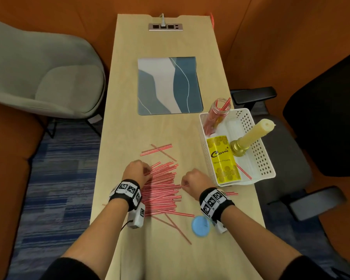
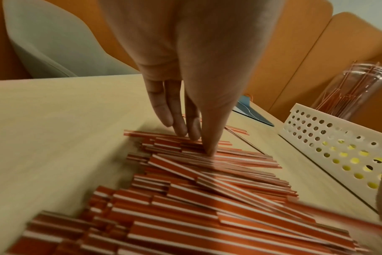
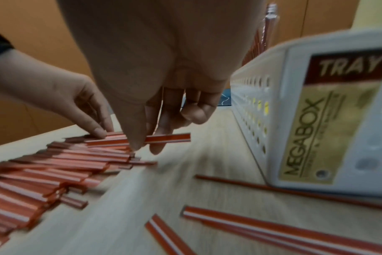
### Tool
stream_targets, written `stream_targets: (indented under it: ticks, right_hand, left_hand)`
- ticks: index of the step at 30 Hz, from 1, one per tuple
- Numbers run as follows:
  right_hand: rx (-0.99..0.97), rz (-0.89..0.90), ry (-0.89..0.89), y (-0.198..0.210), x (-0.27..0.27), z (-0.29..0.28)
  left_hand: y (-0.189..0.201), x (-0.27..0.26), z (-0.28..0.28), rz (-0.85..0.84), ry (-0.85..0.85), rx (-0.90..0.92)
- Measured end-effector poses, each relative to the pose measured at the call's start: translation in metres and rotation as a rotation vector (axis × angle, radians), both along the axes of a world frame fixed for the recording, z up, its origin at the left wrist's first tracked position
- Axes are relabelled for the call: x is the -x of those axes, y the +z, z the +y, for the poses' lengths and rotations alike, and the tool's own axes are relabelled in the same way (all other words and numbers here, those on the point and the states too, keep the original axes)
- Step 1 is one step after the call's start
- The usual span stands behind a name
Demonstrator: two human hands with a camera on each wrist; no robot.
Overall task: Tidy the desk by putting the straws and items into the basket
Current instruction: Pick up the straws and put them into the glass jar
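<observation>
A big pile of red-and-white straws (image 1: 162, 190) (image 2: 207, 189) (image 3: 55, 169) lies on the near half of the desk, with loose ones around it. My left hand (image 1: 147, 171) (image 2: 202, 145) sits at the pile's far left, its straight fingers and thumb tip pressing on the straws; none is lifted. My right hand (image 1: 183, 183) (image 3: 146, 143) pinches a single straw (image 3: 170, 138) between thumb and fingers, just above the pile's right edge. The white perforated basket (image 1: 269, 158) (image 2: 329, 138) (image 3: 246, 107) stands right of the pile.
In the basket are a clear jar (image 1: 216, 116) with straws, a yellow box (image 1: 223, 160) and a candle in a gold holder (image 1: 253, 134). A blue lid (image 1: 200, 226) lies by my right wrist. A blue mat (image 1: 170, 85) lies farther back. Chairs flank the desk.
</observation>
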State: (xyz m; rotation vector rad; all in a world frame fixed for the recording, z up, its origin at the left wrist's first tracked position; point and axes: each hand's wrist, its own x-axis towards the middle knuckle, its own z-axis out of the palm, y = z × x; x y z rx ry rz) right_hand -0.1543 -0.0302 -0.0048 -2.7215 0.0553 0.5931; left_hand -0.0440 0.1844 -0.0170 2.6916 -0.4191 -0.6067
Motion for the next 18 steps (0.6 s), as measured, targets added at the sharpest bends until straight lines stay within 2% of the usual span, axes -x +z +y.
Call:
stream_targets:
  ticks: [4, 7, 11, 15, 18]
  right_hand:
    - [-0.042, 0.006, -0.066, 0.014, 0.001, -0.012]
    - [-0.143, -0.05, -0.135, 0.023, 0.007, -0.018]
    - [-0.345, -0.088, -0.341, 0.033, 0.012, -0.021]
    - [-0.598, -0.165, -0.506, 0.066, 0.008, -0.027]
    - [-0.871, -0.224, -0.622, 0.103, 0.0, -0.044]
  left_hand:
    - [0.002, 0.001, -0.002, -0.022, -0.01, 0.024]
    - [0.003, 0.002, -0.001, -0.031, -0.045, 0.01]
    - [0.006, 0.003, 0.0, -0.012, -0.048, 0.04]
    - [0.019, -0.005, -0.008, -0.021, 0.044, 0.202]
    - [0.038, -0.015, -0.022, -0.017, 0.098, 0.388]
